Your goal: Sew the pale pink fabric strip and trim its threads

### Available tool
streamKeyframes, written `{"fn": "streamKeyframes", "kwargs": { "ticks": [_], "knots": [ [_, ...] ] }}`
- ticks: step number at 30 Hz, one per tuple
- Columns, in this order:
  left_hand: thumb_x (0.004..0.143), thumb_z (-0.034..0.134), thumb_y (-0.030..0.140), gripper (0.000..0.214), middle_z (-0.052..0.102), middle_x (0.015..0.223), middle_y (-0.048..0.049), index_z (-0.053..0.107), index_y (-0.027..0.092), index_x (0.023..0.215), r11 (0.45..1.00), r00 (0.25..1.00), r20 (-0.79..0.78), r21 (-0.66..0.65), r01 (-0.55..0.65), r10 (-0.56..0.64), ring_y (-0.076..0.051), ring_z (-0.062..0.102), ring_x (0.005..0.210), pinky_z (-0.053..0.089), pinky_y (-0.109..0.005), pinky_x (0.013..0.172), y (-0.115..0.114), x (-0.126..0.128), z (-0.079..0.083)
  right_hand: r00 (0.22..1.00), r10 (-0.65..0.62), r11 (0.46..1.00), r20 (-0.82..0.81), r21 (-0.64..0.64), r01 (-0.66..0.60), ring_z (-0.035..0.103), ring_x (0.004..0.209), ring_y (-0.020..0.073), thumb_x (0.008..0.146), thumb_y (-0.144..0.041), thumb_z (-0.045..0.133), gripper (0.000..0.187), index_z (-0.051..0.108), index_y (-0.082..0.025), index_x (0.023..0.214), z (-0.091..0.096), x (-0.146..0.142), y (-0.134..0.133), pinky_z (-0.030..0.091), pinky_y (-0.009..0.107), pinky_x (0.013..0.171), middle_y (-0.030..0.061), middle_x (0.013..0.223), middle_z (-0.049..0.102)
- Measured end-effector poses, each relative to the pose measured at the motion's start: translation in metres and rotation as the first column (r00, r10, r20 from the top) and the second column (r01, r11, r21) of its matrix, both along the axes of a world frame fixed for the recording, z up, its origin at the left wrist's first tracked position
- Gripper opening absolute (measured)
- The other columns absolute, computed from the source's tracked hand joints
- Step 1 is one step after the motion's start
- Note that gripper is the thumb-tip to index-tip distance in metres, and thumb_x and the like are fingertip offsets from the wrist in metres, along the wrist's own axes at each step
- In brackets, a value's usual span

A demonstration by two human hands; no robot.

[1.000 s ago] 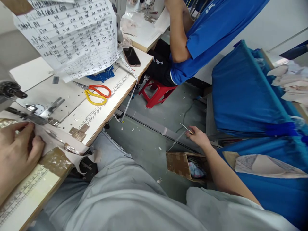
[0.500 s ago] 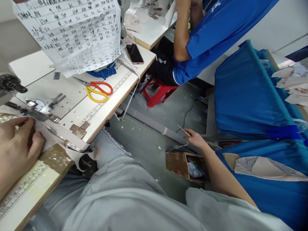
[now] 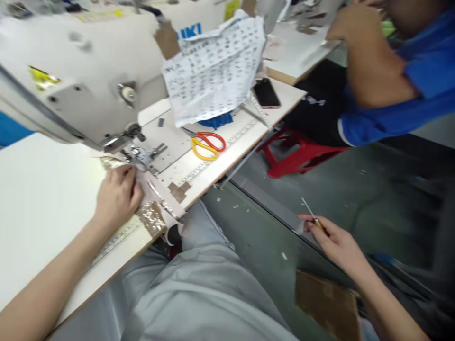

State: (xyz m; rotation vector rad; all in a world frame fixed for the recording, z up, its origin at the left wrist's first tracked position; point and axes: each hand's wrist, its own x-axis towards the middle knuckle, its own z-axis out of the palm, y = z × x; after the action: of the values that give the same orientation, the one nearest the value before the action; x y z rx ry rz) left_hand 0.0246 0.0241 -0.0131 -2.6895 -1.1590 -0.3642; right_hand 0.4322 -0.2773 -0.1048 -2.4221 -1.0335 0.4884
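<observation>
My left hand (image 3: 118, 196) lies curled on a pale piece of fabric (image 3: 151, 189) on the sewing table, just in front of the presser foot (image 3: 137, 154) of a white sewing machine (image 3: 81, 71). My right hand (image 3: 334, 241) is out over the floor to the right, pinching a thin metal tool with a yellowish handle (image 3: 311, 215), its point up and to the left. A small pale scrap shows at the fingertips. My grey-trousered legs fill the lower middle.
Orange and yellow scissors (image 3: 206, 142), a printed paper sheet (image 3: 216, 71) and a phone (image 3: 266, 93) are on the table. A person in blue (image 3: 401, 80) sits on a red stool (image 3: 302, 156) at the right. A cardboard box (image 3: 327, 303) stands on the floor.
The view has swung left and up, showing the sewing machine. My right hand has risen away from the cardboard box with the tool; the thread hanging from it is gone. My left hand stays on the fabric.
</observation>
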Motion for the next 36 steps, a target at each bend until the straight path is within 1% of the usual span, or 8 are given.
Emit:
{"fn": "streamKeyframes", "kwargs": {
  "ticks": [3, 6, 8, 17, 23, 30, 33, 36],
  "knots": [
    [0.090, 0.040, 0.028, 0.041, 0.053, 0.120, -0.0181, 0.055, 0.010, 0.123, 1.000, 1.000, -0.008, -0.015, -0.015, 0.015, -0.033, 0.050, 0.110, 0.045, -0.047, 0.096, 0.001, -0.002, 0.000, 0.911, 0.353, 0.930, -0.214, 0.188, -0.316, 0.065, 0.067, 0.0197, 0.092, -0.049, 0.044, 0.037, 0.066, -0.025, 0.108, 0.021, -0.066, 0.047, 0.056, 0.032, 0.062, 0.0066, 0.089, 0.071],
    [0.091, 0.039, 0.027, 0.040, 0.053, 0.121, -0.0180, 0.055, 0.010, 0.124, 0.999, 1.000, 0.018, -0.039, -0.020, 0.021, -0.033, 0.051, 0.109, 0.047, -0.048, 0.093, -0.001, -0.003, 0.001, 0.684, 0.713, 0.676, -0.156, 0.411, -0.611, 0.062, 0.109, 0.0230, 0.094, -0.027, 0.045, 0.027, 0.066, -0.027, 0.112, 0.043, -0.131, 0.082, 0.052, 0.037, 0.091, 0.0095, 0.117, 0.065],
    [0.091, 0.040, 0.027, 0.040, 0.053, 0.121, -0.0175, 0.054, 0.011, 0.125, 0.999, 0.999, 0.040, -0.049, -0.020, 0.022, -0.032, 0.051, 0.108, 0.048, -0.049, 0.093, -0.002, -0.002, 0.001, 0.602, 0.791, 0.586, -0.111, 0.422, -0.692, 0.055, 0.120, 0.0234, 0.092, -0.018, 0.045, 0.031, 0.065, -0.027, 0.114, 0.049, -0.164, 0.096, 0.050, 0.038, 0.097, 0.0101, 0.134, 0.056],
    [0.092, 0.040, 0.027, 0.040, 0.052, 0.124, -0.0179, 0.054, 0.008, 0.124, 0.996, 0.995, 0.091, -0.087, -0.026, 0.034, -0.031, 0.050, 0.110, 0.048, -0.047, 0.093, -0.002, -0.003, -0.003, 0.561, 0.819, 0.522, -0.123, 0.565, -0.639, 0.060, 0.107, 0.0187, 0.095, -0.015, 0.042, 0.030, 0.060, -0.027, 0.115, 0.016, -0.220, 0.128, 0.053, 0.028, 0.085, 0.0082, 0.114, 0.059],
    [0.091, 0.043, 0.025, 0.039, 0.053, 0.124, -0.0171, 0.054, 0.008, 0.125, 0.995, 0.992, 0.123, -0.101, -0.024, 0.036, -0.031, 0.049, 0.112, 0.048, -0.047, 0.095, -0.003, -0.003, -0.001, 0.523, 0.848, 0.443, -0.091, 0.662, -0.604, 0.065, 0.085, 0.0193, 0.095, -0.016, 0.042, 0.029, 0.058, -0.030, 0.115, 0.019, -0.233, 0.136, 0.055, 0.029, 0.073, 0.0037, 0.092, 0.064],
    [0.094, 0.041, 0.018, 0.033, 0.054, 0.121, -0.0170, 0.055, 0.008, 0.121, 0.992, 0.991, 0.131, -0.125, 0.011, 0.006, -0.028, 0.053, 0.109, 0.054, -0.042, 0.092, 0.004, -0.007, 0.001, 0.502, 0.863, 0.393, -0.052, 0.695, -0.603, 0.070, 0.078, 0.0187, 0.094, -0.021, 0.048, 0.026, 0.060, -0.036, 0.112, 0.093, -0.222, 0.141, 0.055, 0.026, 0.062, -0.0007, 0.093, 0.072],
    [0.093, 0.043, 0.013, 0.028, 0.057, 0.115, -0.0162, 0.056, 0.009, 0.118, 0.993, 0.996, 0.081, -0.112, -0.026, 0.035, -0.025, 0.056, 0.104, 0.058, -0.037, 0.080, 0.012, -0.006, 0.003, 0.412, 0.910, 0.330, -0.052, 0.692, -0.642, 0.070, 0.076, 0.0170, 0.093, -0.021, 0.049, 0.021, 0.062, -0.032, 0.106, 0.132, -0.225, 0.155, 0.053, 0.024, 0.057, -0.0013, 0.090, 0.073],
    [0.093, 0.045, 0.010, 0.022, 0.061, 0.107, -0.0140, 0.058, 0.011, 0.112, 0.991, 0.993, -0.057, -0.076, -0.111, 0.107, -0.024, 0.059, 0.095, 0.058, -0.031, 0.064, 0.020, -0.002, 0.006, 0.327, 0.945, 0.217, 0.000, 0.747, -0.629, 0.069, 0.084, 0.0134, 0.091, -0.014, 0.047, 0.025, 0.060, -0.024, 0.109, 0.155, -0.236, 0.168, 0.052, 0.021, 0.070, -0.0001, 0.095, 0.073]
  ]
}}
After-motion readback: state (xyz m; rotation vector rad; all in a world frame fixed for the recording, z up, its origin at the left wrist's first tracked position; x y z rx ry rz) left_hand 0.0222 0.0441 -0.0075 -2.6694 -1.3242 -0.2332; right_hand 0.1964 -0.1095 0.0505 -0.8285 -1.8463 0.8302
